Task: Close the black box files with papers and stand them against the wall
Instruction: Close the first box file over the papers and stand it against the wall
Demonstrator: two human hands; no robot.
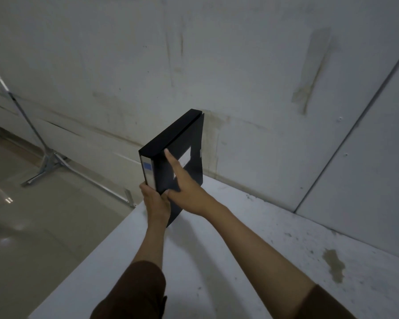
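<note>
A pale, scuffed wall (217, 65) fills the upper view, streaked with brownish stains toward 1 o'clock and cut by a dark vertical seam at 3 o'clock. A white counter (251, 261), speckled and blotched at 4 o'clock, butts against it. At 9 o'clock a glossy beige floor (21, 226) reflects soft light, and a metal stand (48, 160) with splayed legs rises beside the wall.

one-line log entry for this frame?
box file: upright by wall | left hand: gripping spine | right hand: flat on cover | table
</note>
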